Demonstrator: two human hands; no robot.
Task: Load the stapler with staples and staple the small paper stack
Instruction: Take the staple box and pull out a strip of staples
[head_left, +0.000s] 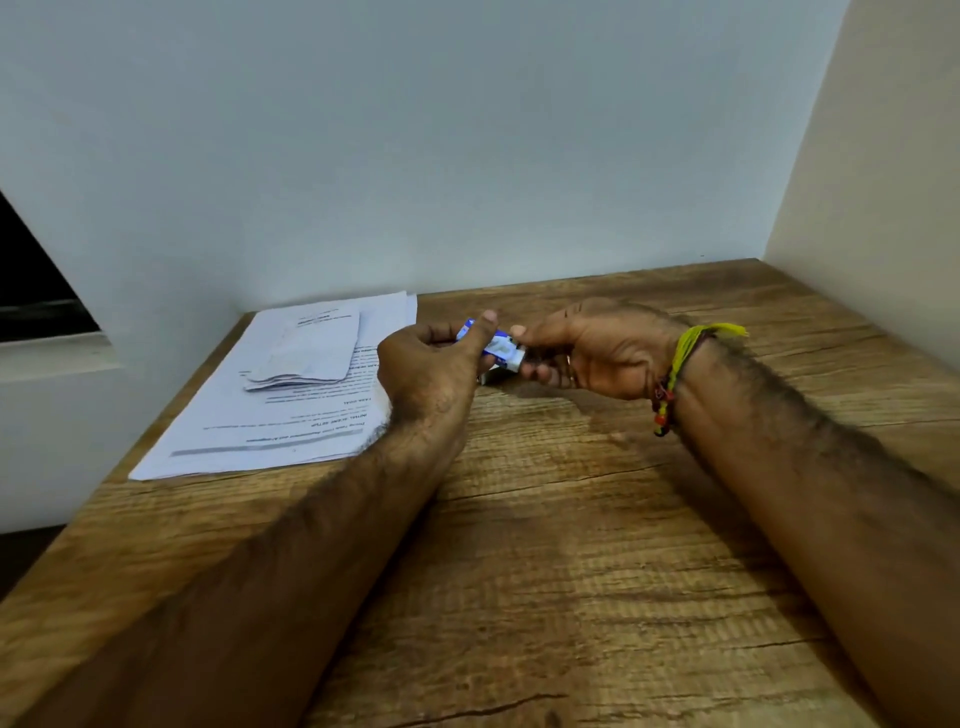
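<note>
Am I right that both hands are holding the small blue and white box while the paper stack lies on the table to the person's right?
Not quite: the head view shows the paper stack lying to the person's left. The rest holds: the left hand and right hand both hold the small blue and white box over the table.

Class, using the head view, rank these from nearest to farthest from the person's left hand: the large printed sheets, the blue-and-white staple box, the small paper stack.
1. blue-and-white staple box: held in the left hand itself, and shared with the right hand.
2. large printed sheets: their right edge lies directly beside the hand, to its left.
3. small paper stack: farther left, on top of those sheets.
</note>
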